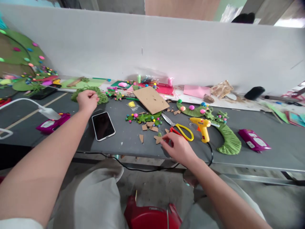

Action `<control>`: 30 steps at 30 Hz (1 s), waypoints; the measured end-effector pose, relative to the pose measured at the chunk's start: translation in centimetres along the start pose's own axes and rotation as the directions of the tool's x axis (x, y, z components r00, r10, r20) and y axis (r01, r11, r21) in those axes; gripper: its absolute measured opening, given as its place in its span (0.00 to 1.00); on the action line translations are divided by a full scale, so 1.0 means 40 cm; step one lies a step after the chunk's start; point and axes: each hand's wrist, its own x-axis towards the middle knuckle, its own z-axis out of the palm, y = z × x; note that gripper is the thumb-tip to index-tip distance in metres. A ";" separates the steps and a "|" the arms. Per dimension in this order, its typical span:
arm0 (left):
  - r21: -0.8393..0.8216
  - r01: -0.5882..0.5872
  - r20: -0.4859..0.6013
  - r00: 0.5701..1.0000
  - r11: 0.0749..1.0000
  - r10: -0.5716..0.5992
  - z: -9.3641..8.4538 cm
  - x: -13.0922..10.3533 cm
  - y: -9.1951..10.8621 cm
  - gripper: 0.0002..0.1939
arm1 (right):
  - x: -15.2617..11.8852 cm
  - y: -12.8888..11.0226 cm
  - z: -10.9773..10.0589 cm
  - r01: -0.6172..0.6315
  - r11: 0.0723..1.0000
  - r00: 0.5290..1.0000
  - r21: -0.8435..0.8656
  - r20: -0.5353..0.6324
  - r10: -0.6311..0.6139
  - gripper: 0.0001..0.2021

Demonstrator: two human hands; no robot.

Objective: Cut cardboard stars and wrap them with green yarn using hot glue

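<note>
The hands are far from each other. The left hand (87, 101) curls by the green yarn (103, 97); I can't tell if it grips any. The right hand (180, 148), finger and thumb parted, is at the star (157, 139) on the table (130, 144), near the scissors (175, 125). A soft pinch should suit the little star best.

Loose light-grey trousers (88, 197) are worn with a pale sleeve (20, 224), its edge visible on the left arm (45, 162), while left hand (87, 100) and right hand (179, 148) are bare.
</note>
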 end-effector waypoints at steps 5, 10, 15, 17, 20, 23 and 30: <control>-0.151 0.011 -0.003 1.000 0.988 -0.012 0.119 -0.071 0.181 0.04 | 0.024 -0.002 0.018 0.033 0.990 0.999 0.139 0.014 -0.035 0.10; -0.320 -0.036 0.103 0.992 0.947 0.073 0.173 -0.235 0.365 0.07 | 0.094 -0.030 0.045 -0.028 0.812 1.000 0.583 0.027 0.015 0.14; -0.310 -0.008 0.281 0.955 0.951 0.099 0.169 -0.371 0.457 0.07 | 0.172 -0.070 0.059 -0.139 0.492 0.983 0.860 0.060 0.171 0.15; -0.285 0.049 0.342 0.938 0.957 0.054 0.156 -0.401 0.467 0.08 | 0.193 -0.079 0.058 -0.145 0.432 0.979 0.890 0.065 0.194 0.15; -0.238 0.110 0.471 0.882 0.965 0.016 0.136 -0.432 0.470 0.10 | 0.217 -0.086 0.060 -0.187 0.373 0.973 0.909 0.121 0.194 0.13; -0.217 -0.023 0.626 0.764 0.976 0.157 0.121 -0.451 0.472 0.08 | 0.237 -0.082 0.072 -0.207 0.415 0.971 0.886 0.134 0.199 0.13; -0.079 0.020 0.651 0.759 0.997 0.037 0.120 -0.463 0.454 0.03 | 0.231 -0.043 0.085 -0.155 0.468 0.972 0.870 0.049 0.231 0.11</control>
